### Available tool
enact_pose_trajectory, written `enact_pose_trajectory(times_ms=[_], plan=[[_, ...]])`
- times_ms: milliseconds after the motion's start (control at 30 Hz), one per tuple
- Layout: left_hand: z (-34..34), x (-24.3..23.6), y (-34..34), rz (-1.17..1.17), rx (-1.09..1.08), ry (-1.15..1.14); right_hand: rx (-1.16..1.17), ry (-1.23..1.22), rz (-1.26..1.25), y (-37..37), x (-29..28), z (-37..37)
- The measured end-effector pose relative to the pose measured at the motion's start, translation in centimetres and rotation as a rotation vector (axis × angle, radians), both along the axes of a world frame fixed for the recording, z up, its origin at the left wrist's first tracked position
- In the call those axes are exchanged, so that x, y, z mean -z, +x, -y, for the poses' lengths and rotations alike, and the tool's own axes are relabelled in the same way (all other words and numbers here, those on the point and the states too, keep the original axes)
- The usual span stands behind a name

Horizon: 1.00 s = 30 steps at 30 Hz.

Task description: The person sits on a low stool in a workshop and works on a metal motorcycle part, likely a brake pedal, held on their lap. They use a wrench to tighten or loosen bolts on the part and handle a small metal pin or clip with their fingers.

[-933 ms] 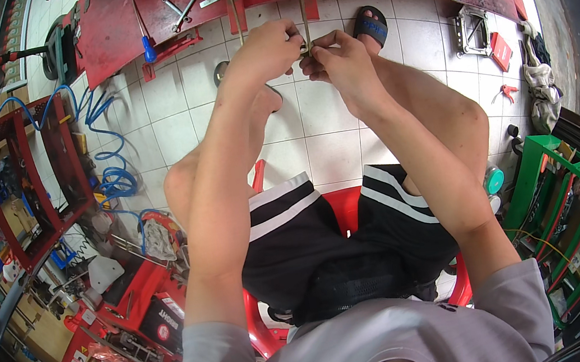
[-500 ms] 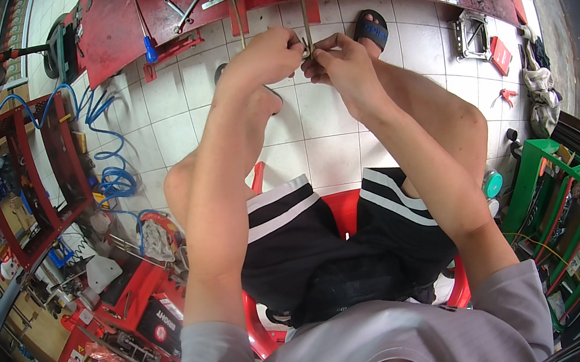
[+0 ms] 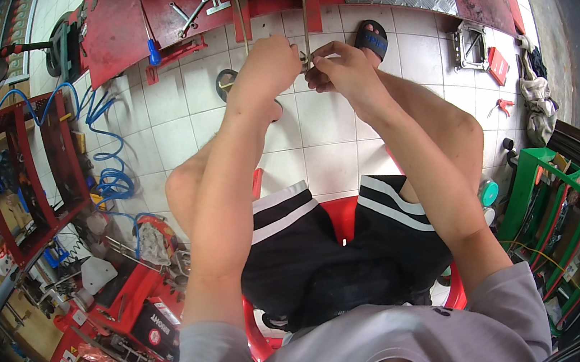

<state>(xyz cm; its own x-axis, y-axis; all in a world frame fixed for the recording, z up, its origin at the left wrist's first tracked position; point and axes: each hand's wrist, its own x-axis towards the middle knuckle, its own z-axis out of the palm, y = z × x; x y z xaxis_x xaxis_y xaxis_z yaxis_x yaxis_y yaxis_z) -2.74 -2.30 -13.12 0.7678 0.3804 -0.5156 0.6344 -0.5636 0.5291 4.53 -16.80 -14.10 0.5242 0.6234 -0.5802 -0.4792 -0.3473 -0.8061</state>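
Two thin tan cord-like strands come down from the red platform. The right strand (image 3: 305, 16) ends between my hands, and the left strand (image 3: 239, 13) passes down behind my left hand. My right hand (image 3: 343, 69) pinches the lower end of the right strand with thumb and forefinger. Close beside it, my left hand (image 3: 274, 67) is curled closed with its back toward me. A small piece at its fingertips is too small to name, and most of its fingers are hidden.
On the red platform (image 3: 119, 28) lie a blue-handled screwdriver (image 3: 153, 51) and wrenches (image 3: 193, 13). A blue coiled hose (image 3: 114, 177) and red racks stand left. A metal frame (image 3: 469, 47), a red box (image 3: 498, 66), red pliers (image 3: 503, 108) and a green rack (image 3: 532, 180) are right.
My left hand has turned and drawn slightly down and left, uncovering more of the left sandal. My right hand stays at the strand, shifted slightly down.
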Motion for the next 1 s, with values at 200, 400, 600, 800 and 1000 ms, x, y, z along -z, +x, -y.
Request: enact_pose_trajectory(times_ms=[200,400,600,800,1000], plan=[[0.3,-0.2,0.1,0.030,0.057,0.122,0.012,0.013,0.007,0.1,0.9,-0.1],[0.1,-0.7,-0.3,0.018,0.110,0.250,-0.138,-0.118,0.104,0.4,2.2,-0.3],[-0.6,0.6,-0.9,0.069,0.052,0.208,-0.060,-0.121,0.057,0.9,6.3,-0.9],[-0.9,-0.1,-0.9,0.058,0.048,0.165,0.042,-0.063,0.016,0.3,7.9,-0.9],[-1.0,-0.4,-1.0,0.093,0.046,0.117,0.121,0.014,-0.110,0.2,8.8,-0.6]])
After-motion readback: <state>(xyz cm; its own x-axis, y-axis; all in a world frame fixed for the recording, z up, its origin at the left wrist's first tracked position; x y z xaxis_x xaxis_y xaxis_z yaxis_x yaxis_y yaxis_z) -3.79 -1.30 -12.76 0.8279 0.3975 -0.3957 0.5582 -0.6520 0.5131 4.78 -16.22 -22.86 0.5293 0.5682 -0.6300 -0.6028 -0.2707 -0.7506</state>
